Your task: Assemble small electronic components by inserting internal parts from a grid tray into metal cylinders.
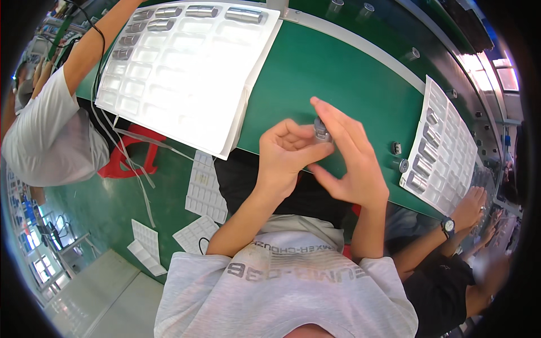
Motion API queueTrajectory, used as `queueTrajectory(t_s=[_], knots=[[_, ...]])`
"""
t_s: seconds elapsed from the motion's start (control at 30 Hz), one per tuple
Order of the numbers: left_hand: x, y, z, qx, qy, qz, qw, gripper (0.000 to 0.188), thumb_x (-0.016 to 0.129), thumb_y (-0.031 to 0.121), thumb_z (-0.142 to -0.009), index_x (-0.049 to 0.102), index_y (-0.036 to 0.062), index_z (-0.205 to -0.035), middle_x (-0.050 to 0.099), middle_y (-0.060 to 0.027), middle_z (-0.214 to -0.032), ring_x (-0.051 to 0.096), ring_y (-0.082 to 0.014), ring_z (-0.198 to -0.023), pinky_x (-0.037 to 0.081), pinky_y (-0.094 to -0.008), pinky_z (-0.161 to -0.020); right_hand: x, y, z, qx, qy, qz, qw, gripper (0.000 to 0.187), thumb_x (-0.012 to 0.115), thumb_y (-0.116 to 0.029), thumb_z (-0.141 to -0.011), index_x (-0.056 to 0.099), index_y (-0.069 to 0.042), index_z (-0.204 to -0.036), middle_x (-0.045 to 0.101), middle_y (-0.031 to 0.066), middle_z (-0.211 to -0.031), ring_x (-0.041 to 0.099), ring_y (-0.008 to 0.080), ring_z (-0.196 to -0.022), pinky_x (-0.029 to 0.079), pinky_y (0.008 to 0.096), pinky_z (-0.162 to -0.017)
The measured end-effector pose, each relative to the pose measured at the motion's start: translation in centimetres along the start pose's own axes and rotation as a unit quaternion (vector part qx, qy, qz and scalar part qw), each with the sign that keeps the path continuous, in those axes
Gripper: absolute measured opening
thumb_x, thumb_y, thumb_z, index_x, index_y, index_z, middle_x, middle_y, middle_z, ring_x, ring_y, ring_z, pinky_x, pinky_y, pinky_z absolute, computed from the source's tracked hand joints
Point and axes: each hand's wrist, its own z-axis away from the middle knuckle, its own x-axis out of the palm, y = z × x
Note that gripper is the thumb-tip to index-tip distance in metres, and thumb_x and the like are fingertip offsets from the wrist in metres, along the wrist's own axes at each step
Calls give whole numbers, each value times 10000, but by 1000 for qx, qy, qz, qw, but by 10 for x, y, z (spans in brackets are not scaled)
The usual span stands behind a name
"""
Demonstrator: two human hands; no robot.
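both hands pinched a small metal cylinder point(321, 129) above the green bench point(338, 79): left hand point(287, 155) curled shut around it, right hand point(349, 163) fingertips on top. it looked rigid, smooth, probably slippery; best gripped round its sides.

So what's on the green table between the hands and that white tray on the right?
In the head view, two small metal cylinders stand on the green table between the right hand and the right tray.

A green workbench point(315, 67) carries two white compartment trays point(180, 67) point(445, 146) and loose metal cylinders point(403, 165).
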Motion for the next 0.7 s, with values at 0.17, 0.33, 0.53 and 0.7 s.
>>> queueTrajectory(t_s=[0.17,0.33,0.53,0.7], knots=[[12,6,5,17,-9,-101,995,269,743,-162,-705,567,-24,-855,687,-174,-947,698,-207,-874,598,-325,-803,14,28,5,-105,138,85,981,448,693,34,-625,646,23,-1070,672,144,-1083,658,322,-1005,513,387,-865],[21,16,2,37,-12,-169,985,270,785,-124,-686,573,-25,-822,687,-168,-920,701,-196,-837,604,-319,-769,19,28,8,-121,183,82,972,408,684,58,-607,662,35,-1014,693,149,-1013,677,319,-975,540,373,-819],[6,25,-6,24,-42,-204,978,282,800,-101,-689,591,-20,-858,691,-161,-938,701,-197,-874,590,-306,-798,-12,11,-11,-48,43,-16,998,358,760,-25,-667,687,-1,-1016,710,133,-990,685,302,-940,544,354,-804],[16,52,-6,104,-36,-204,973,309,678,-47,-847,607,-67,-1147,580,-186,-1263,617,-238,-1125,508,-353,-959,-55,44,-73,-9,6,11,1000,272,798,-115,-719,706,-23,-958,705,75,-944,636,152,-817,485,274,-701]])
